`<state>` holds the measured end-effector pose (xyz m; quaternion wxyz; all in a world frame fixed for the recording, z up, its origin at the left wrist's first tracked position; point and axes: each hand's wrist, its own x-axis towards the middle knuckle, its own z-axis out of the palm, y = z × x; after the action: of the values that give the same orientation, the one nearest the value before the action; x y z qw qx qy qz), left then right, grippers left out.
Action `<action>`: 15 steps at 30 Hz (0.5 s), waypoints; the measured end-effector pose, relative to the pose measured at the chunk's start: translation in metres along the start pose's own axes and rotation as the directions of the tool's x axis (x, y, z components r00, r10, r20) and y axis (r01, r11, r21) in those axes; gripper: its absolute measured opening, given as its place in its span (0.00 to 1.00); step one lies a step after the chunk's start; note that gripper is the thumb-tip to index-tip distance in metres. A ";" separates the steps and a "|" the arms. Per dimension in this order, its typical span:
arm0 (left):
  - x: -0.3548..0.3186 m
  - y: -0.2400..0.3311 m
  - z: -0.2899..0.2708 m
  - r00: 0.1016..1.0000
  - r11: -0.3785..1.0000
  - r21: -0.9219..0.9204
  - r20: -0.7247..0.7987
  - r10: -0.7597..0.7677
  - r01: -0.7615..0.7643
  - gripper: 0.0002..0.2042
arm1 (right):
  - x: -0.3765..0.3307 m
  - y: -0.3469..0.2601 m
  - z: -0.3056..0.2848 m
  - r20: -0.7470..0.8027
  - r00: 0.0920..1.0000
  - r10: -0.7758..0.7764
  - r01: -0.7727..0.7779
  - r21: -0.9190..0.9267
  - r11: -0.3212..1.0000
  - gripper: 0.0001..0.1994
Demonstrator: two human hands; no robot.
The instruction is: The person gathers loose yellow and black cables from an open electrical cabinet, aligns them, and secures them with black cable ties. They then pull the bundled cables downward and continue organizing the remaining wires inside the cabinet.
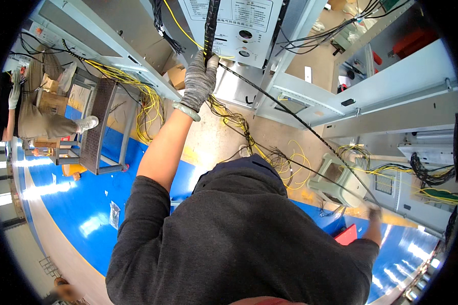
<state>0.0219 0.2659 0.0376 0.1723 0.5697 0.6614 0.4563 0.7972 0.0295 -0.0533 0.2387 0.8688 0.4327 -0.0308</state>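
My left hand [200, 77], in a grey knitted glove, is closed around a thick black-wrapped cable bundle [211, 25] in front of a cabinet panel. From that grip a long black spiral wrap [296, 116] stretches tautly down to the right. At its far end, out at arm's length, is my right hand [374, 214], also gloved. Motion blurs its fingers, but the strip runs straight into it and it appears closed on it. Below my left hand, loose yellow and black wires [234, 118] hang toward the floor.
Open grey cabinet frames [361, 96] stand ahead and to the right. A pale green plastic stool [336, 180] is near my right arm. Yellow wires [150, 109] hang at left beside a step platform [99, 124]. Another person's leg [51, 124] shows at far left.
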 end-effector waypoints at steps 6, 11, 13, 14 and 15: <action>-0.004 0.012 0.015 1.000 0.992 -0.125 -0.014 -0.011 0.009 0.09 | 0.012 0.078 0.022 0.135 0.968 0.210 -0.193 -0.129 0.973 0.15; -0.031 0.053 0.013 0.972 0.941 -0.337 0.228 0.057 0.024 0.04 | -0.033 -0.217 0.039 0.211 0.706 -0.676 0.621 0.272 0.735 0.21; -0.033 0.044 0.017 0.924 0.873 -0.477 0.371 0.093 0.104 0.04 | -0.120 -0.361 -0.048 -0.113 0.459 -0.881 0.718 0.632 0.293 0.24; -0.037 0.052 0.016 0.924 0.879 -0.460 0.378 0.063 0.128 0.04 | -0.157 -0.416 -0.100 -0.278 0.331 -0.902 0.808 0.577 0.118 0.24; -0.040 0.059 0.015 0.925 0.884 -0.442 0.379 0.029 0.153 0.04 | -0.191 -0.444 -0.151 -0.463 0.345 -0.817 0.782 0.623 -0.023 0.23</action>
<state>0.0804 0.2315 0.0650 0.4412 0.5664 0.5061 0.4779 0.3141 0.1824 -0.0426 -0.2150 0.4616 0.7811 -0.3615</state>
